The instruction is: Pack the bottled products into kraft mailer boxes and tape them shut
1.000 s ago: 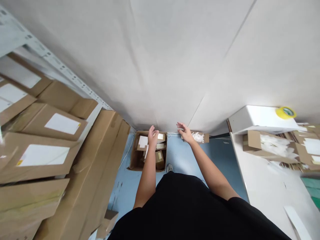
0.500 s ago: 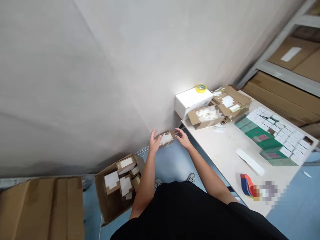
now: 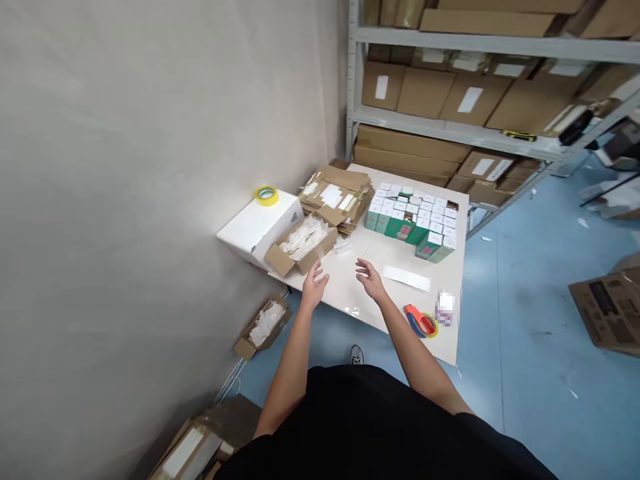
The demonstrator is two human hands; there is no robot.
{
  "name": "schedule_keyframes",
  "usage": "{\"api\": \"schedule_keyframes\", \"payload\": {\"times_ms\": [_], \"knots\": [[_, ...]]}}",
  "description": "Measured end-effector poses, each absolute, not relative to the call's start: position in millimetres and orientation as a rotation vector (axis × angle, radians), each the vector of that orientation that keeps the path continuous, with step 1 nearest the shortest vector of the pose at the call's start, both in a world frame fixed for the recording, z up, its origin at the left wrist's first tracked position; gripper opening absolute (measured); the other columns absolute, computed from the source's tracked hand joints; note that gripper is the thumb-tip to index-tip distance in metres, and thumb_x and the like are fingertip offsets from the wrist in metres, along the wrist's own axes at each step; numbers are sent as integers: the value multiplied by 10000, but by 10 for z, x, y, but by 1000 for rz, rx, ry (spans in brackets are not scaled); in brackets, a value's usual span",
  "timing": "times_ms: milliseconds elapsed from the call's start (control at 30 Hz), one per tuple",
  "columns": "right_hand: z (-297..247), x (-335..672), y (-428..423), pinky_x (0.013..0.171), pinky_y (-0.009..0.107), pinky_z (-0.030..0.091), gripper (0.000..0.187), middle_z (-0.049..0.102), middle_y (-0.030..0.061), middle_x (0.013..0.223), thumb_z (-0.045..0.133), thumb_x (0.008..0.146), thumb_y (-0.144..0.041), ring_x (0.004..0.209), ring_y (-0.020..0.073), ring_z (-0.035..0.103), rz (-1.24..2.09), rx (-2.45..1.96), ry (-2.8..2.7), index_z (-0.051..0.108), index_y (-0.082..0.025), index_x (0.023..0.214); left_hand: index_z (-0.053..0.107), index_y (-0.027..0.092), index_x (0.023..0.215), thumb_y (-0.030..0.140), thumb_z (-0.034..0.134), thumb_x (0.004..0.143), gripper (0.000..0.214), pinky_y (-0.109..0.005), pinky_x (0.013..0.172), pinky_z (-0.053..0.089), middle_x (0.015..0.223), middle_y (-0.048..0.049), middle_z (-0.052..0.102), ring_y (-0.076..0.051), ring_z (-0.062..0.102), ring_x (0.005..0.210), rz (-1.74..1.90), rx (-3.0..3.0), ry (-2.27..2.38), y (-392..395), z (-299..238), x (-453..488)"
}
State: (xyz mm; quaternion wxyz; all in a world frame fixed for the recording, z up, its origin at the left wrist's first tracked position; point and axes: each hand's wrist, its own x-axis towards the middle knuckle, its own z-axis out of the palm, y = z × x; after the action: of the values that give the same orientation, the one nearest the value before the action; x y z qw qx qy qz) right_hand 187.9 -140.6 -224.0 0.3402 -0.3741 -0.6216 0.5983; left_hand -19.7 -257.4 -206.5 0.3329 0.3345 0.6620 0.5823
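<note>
My left hand (image 3: 315,285) is held in the air by the near edge of the white table (image 3: 373,303), fingers apart and holding nothing. Closest to it is an open cardboard box (image 3: 320,250) filled with crumpled white wrapping (image 3: 305,238). My right hand (image 3: 370,280) hovers over the table with its fingers spread, also without anything in it. To its right lies a flat white strip (image 3: 407,278). Beyond the hands stands a block of small green and white boxes (image 3: 413,217). A tape dispenser with an orange part (image 3: 419,319) sits at the near right of the table.
A white box (image 3: 255,227) carries a yellow tape roll (image 3: 267,195) beside the wall. Flattened cardboard (image 3: 335,187) is stacked behind. Shelving (image 3: 480,127) with cartons stands at the back. On the floor are a small box of wrapping (image 3: 265,327) and a carton (image 3: 610,310) at right.
The view has swung right, so the table now lies in front of me and the shelving shows more fully. Both hands stay apart and hold nothing.
</note>
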Motion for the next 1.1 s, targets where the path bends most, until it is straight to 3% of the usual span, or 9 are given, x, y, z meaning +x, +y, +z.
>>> {"api": "schedule_keyframes", "payload": {"times_ms": [300, 833, 1100], "knots": [[-2374, 2682, -1011, 998, 502, 542, 609, 616, 108, 1431, 645, 828, -368, 1181, 280, 658, 1415, -1204, -1327, 564, -317, 1429, 554, 278, 1486, 423, 739, 895, 636, -484, 1072, 523, 1587, -139, 504, -318, 574, 1365, 1282, 1076, 1521, -1602, -2159, 301], [-2243, 2090, -504, 956, 481, 555, 608, 628, 117, 1410, 639, 811, -364, 1151, 281, 661, 1150, -1442, -1155, 581, -287, 1412, 573, 287, 1466, 358, 692, 928, 556, -454, 1087, 511, 1572, -119, 530, -287, 588, 1345, 1052, 1172, 1280, -402, -2135, -201], [-2253, 2366, -754, 962, 471, 551, 599, 630, 115, 1410, 644, 810, -348, 1161, 277, 657, 1045, -1547, -991, 585, -287, 1403, 592, 287, 1445, 333, 679, 931, 523, -439, 1065, 527, 1556, -113, 550, -281, 591, 1345, 937, 1246, 1153, -220, -2219, 126]]}}
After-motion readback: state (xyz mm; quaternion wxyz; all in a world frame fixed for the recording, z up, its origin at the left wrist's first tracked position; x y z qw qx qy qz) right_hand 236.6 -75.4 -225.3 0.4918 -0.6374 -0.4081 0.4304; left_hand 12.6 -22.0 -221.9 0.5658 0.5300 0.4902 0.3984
